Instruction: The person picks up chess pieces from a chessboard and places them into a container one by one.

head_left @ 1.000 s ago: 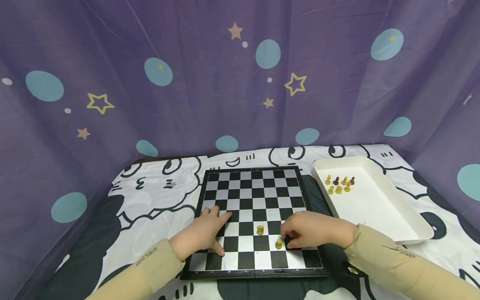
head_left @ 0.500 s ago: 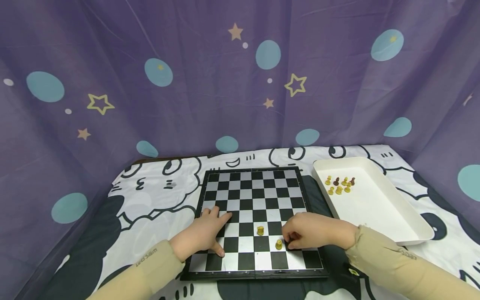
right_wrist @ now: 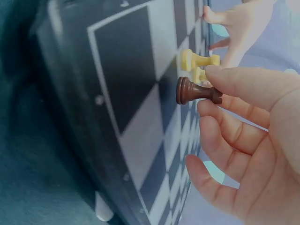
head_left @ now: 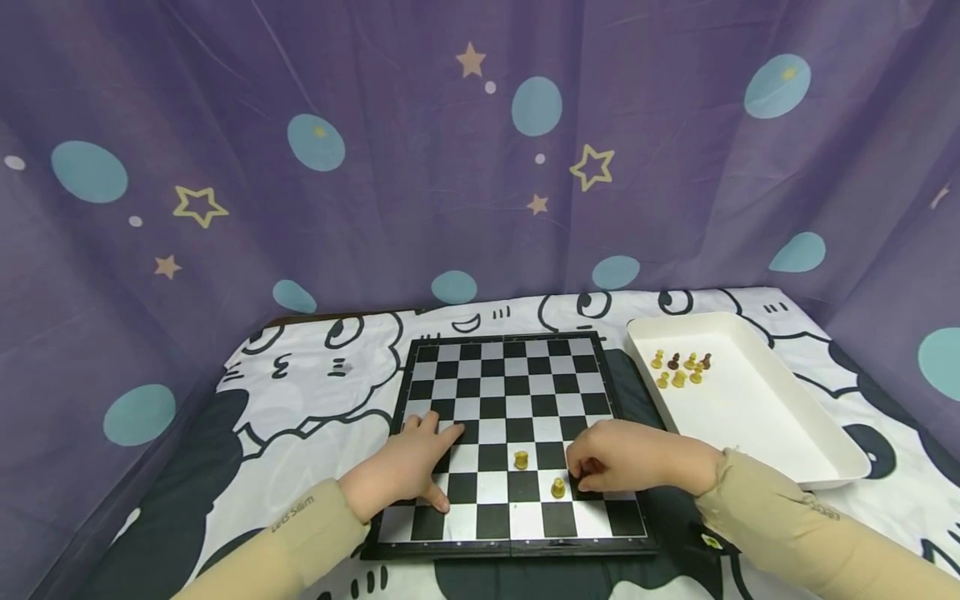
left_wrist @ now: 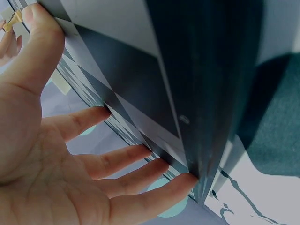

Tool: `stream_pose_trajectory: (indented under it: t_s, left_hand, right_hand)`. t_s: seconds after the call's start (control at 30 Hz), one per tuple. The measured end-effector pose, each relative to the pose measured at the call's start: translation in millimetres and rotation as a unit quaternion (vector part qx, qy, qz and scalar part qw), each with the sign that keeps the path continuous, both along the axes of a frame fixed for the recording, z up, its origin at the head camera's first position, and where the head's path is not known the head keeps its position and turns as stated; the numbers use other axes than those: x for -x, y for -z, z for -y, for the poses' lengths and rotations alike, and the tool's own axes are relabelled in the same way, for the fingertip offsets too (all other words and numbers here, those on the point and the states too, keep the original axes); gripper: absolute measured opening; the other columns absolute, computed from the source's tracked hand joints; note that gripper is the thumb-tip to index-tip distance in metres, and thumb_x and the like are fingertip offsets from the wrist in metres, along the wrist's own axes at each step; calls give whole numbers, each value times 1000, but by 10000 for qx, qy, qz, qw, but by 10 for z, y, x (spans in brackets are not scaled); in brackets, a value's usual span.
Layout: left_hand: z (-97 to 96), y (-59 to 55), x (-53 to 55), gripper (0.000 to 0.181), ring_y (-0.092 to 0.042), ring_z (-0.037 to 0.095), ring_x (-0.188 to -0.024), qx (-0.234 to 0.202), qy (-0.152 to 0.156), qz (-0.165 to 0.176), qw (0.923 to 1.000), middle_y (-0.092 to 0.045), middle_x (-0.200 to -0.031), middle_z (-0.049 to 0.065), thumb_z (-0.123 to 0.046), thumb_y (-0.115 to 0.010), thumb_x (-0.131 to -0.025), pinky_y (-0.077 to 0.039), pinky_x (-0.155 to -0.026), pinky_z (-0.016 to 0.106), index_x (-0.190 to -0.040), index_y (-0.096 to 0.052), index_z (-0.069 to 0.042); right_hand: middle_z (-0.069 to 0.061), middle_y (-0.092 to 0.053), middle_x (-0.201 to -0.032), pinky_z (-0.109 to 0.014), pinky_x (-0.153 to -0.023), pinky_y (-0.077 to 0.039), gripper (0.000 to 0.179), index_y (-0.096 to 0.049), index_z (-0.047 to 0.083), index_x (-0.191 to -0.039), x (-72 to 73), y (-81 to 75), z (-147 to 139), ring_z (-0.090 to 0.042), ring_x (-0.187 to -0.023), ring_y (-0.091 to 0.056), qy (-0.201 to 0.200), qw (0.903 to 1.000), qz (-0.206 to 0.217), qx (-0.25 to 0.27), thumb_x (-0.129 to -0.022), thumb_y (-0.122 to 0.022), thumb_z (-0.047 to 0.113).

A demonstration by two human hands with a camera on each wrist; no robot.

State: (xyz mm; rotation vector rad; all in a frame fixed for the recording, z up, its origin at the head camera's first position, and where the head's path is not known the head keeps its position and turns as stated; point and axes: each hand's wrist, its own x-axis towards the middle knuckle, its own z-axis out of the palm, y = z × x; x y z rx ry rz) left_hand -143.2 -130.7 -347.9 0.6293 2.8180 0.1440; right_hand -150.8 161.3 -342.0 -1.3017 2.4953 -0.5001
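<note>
My right hand (head_left: 618, 455) pinches a dark brown chess rook (right_wrist: 190, 91) by its top between thumb and index finger; its base faces a square near the right side of the chessboard (head_left: 492, 521). The head view hides this rook behind the fingers. Just left of it stands one yellow chess piece (head_left: 558, 488), with another yellow chess piece (head_left: 521, 460) a little farther up the board. With fingers spread, my left hand (head_left: 402, 465) rests on the board's left side, its fingertips (left_wrist: 187, 180) touching the squares and border.
A white tray (head_left: 780, 433) at the right holds several yellow pieces (head_left: 678, 379) and two dark brown ones (head_left: 673, 361). The board lies on a cartoon-print cloth (head_left: 315, 400). Behind it hangs a purple curtain (head_left: 420, 208).
My right hand has shifted very slightly to the right. The left hand and both yellow pieces on the board keep their places.
</note>
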Motion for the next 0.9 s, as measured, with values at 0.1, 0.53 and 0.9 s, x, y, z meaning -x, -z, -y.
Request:
stream_pose_trajectory:
  t_s: [0.1, 0.53, 0.9]
  left_hand:
    - [-2, -6, -1, 102, -47, 38, -103, 5, -23, 10, 10000, -49, -115, 21, -39, -90, -47, -47, -81, 51, -134, -50, -6]
    - [0, 4, -2, 101, -47, 38, -104, 34, -16, 34, 10000, -49, -117, 22, -41, -89, -48, -47, -83, 51, -135, -50, -6]
    - [0, -1, 3, 100, -47, 38, -105, 7, -6, 61, 10000, -49, -118, 22, -40, -89, -49, -47, -83, 51, -135, -50, -6]
  right_hand:
    - [16, -51, -65, -17, -57, -40, 7, -66, 17, -80, 7, -41, -16, 4, -58, -42, 37, 9998, -89, 180, -83, -70, 13]
    - [14, -57, -72, -18, -60, -43, 2, -69, 13, -86, 70, -233, -132, 4, -66, -47, 66, 9964, -364, 761, -86, -69, 15]
    - [13, -59, -78, -22, -62, -46, 6, -69, 14, -92, 128, -347, -258, 2, -68, -49, 505, 9946, -564, 711, -85, -69, 14]
